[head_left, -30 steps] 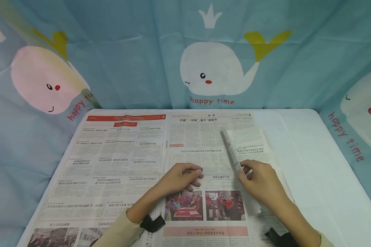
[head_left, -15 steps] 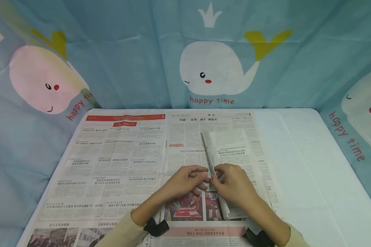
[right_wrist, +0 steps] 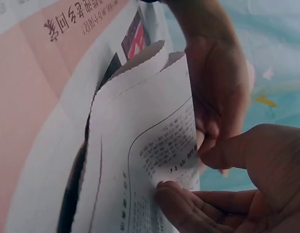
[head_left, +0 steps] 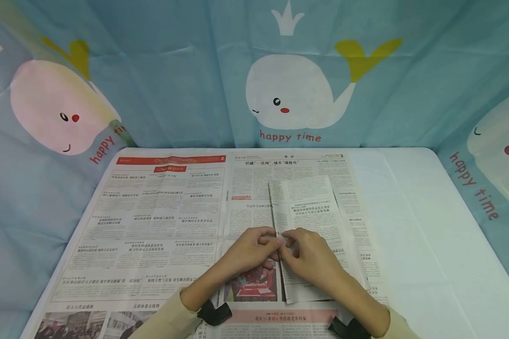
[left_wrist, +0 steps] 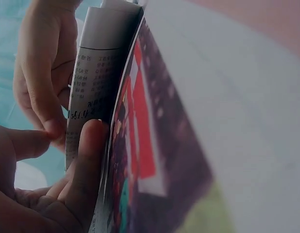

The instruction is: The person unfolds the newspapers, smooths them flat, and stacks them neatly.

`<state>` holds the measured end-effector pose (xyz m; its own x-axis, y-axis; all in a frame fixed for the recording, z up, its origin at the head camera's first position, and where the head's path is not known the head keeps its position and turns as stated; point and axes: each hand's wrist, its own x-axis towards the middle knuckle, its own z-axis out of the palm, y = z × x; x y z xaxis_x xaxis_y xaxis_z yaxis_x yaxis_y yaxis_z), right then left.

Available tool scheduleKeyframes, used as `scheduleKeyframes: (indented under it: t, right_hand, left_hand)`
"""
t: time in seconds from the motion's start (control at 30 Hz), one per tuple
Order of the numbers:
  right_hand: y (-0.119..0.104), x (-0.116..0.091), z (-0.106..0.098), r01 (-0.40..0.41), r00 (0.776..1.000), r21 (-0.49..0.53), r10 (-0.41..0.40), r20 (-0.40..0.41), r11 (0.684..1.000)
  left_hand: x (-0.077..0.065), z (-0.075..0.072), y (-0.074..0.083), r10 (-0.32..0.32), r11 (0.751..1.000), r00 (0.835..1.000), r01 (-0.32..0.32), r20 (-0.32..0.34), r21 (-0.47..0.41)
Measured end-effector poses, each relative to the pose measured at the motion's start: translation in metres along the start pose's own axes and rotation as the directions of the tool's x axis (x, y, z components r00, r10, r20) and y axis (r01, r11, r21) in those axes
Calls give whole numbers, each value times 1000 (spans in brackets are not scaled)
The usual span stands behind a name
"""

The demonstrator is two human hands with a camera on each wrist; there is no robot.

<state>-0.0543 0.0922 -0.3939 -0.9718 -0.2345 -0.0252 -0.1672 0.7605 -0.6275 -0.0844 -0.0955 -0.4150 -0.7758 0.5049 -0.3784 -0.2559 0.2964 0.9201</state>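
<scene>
Shifted leftward since the frame one second ago: folded newsprint point(head_left: 311, 219), together with right hand point(head_left: 314, 254). Seen then well apart from left hand point(head_left: 248, 249), now met by it; far part of the fold lying flatter.

Present position: on right half of open newspaper point(head_left: 144, 226), nearer its right edge than its left, short of its top edge, partly covering a printed photo point(head_left: 251, 285). Bare table point(head_left: 420, 245) beyond the newspaper's right edge.

Hand states: both pinching the newsprint's left edge near mid-length, thumbs at the raised rim, fingertips against the paper, almost tip to tip. Exact finger placement on the hidden faces: cannot tell.

Handling, as judged: very light, limp across a single layer, somewhat stiffer along the fold where layers stack. Fairly dry grip expected, though with layers apt to slide over one another. Easily creased or torn; ragged cut edge visible from the right wrist. Best hold: thumb and fingertips through all layers along the left edge, grips spaced more widely to limit skewing; avoid tugging the ragged end.
</scene>
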Motion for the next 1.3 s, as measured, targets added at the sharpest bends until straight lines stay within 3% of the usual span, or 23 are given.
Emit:
scheduleKeyframes:
  t: [0.37,0.47,0.63,0.73,0.83,1.07,1.3]
  right_hand:
    - [1,0,-14,-39,994,67,31,104,997]
    - [9,2,-24,-30,998,67,26,60,997]
    - [33,6,-46,-36,996,1,36,-78,999]
    - [46,7,-60,-74,986,-48,66,-150,996]
    - [57,8,-71,-120,980,-74,106,-171,990]
    - [77,6,-80,-212,977,23,213,-7,977]
    - [90,7,-83,-280,960,198,270,77,939]
  left_hand:
    - [-1,1,-2,29,992,998,-22,-58,127]
    - [-3,-1,-1,31,991,997,-21,-72,134]
    - [-3,-5,1,40,994,997,-32,-68,104]
    - [-2,-9,1,36,997,998,-32,-57,66]
    - [-1,-13,-1,25,999,998,-23,-53,30]
    - [-2,-20,-4,32,999,998,-32,-46,16]
    - [-2,-20,-3,29,999,999,-28,-45,16]
